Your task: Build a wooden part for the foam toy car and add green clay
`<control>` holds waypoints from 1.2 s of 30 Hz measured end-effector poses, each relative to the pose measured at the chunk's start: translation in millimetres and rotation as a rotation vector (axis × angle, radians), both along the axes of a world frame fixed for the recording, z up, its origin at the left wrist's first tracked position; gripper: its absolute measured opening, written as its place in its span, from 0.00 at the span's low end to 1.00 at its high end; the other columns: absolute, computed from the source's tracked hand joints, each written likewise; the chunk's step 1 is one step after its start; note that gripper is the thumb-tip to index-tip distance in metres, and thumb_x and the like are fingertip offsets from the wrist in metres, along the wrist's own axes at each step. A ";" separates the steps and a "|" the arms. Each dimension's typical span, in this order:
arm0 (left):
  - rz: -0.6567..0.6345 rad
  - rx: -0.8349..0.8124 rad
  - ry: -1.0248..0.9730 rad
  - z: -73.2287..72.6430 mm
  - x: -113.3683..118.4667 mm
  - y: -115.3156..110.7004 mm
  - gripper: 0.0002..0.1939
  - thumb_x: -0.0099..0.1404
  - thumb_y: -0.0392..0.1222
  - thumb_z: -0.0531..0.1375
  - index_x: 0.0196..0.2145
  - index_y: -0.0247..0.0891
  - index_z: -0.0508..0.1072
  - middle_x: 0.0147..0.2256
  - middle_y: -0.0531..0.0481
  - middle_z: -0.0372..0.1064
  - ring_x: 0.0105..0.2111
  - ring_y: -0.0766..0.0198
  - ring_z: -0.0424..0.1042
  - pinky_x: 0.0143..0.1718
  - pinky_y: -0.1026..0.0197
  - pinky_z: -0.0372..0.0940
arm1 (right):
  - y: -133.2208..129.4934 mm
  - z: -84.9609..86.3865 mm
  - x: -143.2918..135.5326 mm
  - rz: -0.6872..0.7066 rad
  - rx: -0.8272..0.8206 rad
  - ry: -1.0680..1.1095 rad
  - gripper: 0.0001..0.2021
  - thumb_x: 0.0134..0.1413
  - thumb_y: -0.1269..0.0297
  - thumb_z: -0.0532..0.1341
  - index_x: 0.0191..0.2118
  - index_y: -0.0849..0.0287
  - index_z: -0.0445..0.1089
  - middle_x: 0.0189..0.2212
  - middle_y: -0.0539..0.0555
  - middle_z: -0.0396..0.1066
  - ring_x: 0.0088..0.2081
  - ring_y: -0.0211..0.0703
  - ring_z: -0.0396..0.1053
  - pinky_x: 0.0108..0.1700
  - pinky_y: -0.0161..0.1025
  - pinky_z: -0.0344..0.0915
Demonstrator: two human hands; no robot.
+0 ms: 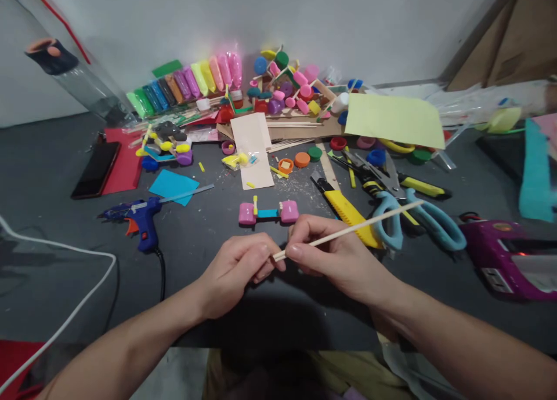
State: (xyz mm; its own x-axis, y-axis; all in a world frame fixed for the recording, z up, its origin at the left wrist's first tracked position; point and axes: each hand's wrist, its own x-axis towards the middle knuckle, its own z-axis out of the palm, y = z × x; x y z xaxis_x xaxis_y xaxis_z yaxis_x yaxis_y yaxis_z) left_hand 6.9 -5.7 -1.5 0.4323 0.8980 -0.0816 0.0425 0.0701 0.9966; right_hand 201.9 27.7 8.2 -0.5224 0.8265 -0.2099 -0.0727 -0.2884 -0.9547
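A thin pale wooden stick (352, 229) slants up to the right, pinched near its lower end by the thumb and fingers of my right hand (331, 249). My left hand (243, 258) is curled closed at that same end, its fingertips touching or almost touching the stick; whether it grips anything is hidden. Just beyond my hands lies a small piece with two pink blocks (289, 211) joined by a blue strip (267, 213), with a yellow bit standing by the left block.
A blue glue gun (145, 220) lies left, near a phone (96, 168). On the right are a yellow cutter (350, 214), blue-handled scissors (439, 226) and a purple device (513, 258). Bottle caps, clay packets (195, 78) and colourful models line the back. A white cable (93, 290) crosses the left.
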 end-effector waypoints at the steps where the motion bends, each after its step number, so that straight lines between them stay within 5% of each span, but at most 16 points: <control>1: -0.015 -0.036 -0.016 0.9 -1.5 1.5 0.21 0.75 0.52 0.50 0.33 0.35 0.72 0.21 0.57 0.56 0.22 0.69 0.55 0.26 0.64 0.51 | 0.6 0.1 1.2 0.006 -0.025 0.005 0.17 0.47 0.55 0.73 0.26 0.59 0.67 0.18 0.44 0.64 0.21 0.31 0.57 0.23 0.31 0.51; 12: -0.202 -0.154 0.266 16.4 -2.2 10.5 0.18 0.70 0.51 0.56 0.31 0.35 0.74 0.23 0.56 0.57 0.24 0.69 0.53 0.25 0.64 0.47 | 4.0 11.1 5.4 0.110 -0.027 -0.145 0.15 0.47 0.58 0.72 0.23 0.60 0.67 0.18 0.43 0.62 0.22 0.30 0.52 0.23 0.31 0.48; 21: -0.342 -0.354 0.236 13.6 -5.1 11.3 0.15 0.70 0.48 0.56 0.36 0.34 0.77 0.23 0.55 0.66 0.23 0.71 0.60 0.24 0.68 0.53 | 4.9 10.9 5.6 0.233 -0.040 -0.171 0.14 0.47 0.63 0.72 0.24 0.60 0.66 0.20 0.43 0.66 0.24 0.32 0.57 0.27 0.31 0.52; 30: -0.239 -0.304 0.221 3.2 -1.2 5.2 0.19 0.70 0.52 0.57 0.30 0.34 0.75 0.19 0.54 0.66 0.18 0.72 0.57 0.20 0.68 0.49 | 13.5 15.6 21.6 0.362 -0.027 -0.152 0.16 0.51 0.52 0.69 0.35 0.60 0.71 0.28 0.49 0.74 0.30 0.37 0.67 0.32 0.33 0.61; 33: -0.166 -0.325 0.151 0.5 -2.5 4.1 0.22 0.69 0.56 0.57 0.33 0.33 0.76 0.17 0.56 0.62 0.17 0.72 0.53 0.20 0.68 0.47 | 21.3 27.9 42.6 0.130 0.328 -0.419 0.12 0.60 0.54 0.63 0.38 0.59 0.73 0.31 0.52 0.75 0.32 0.40 0.69 0.35 0.36 0.63; 36: -0.095 -0.316 0.102 1.0 -5.4 4.0 0.23 0.68 0.58 0.58 0.33 0.33 0.76 0.16 0.57 0.61 0.17 0.73 0.53 0.20 0.68 0.47 | 28.8 39.0 71.8 -0.203 0.660 -1.050 0.12 0.65 0.57 0.57 0.41 0.58 0.72 0.36 0.56 0.77 0.36 0.45 0.71 0.38 0.39 0.62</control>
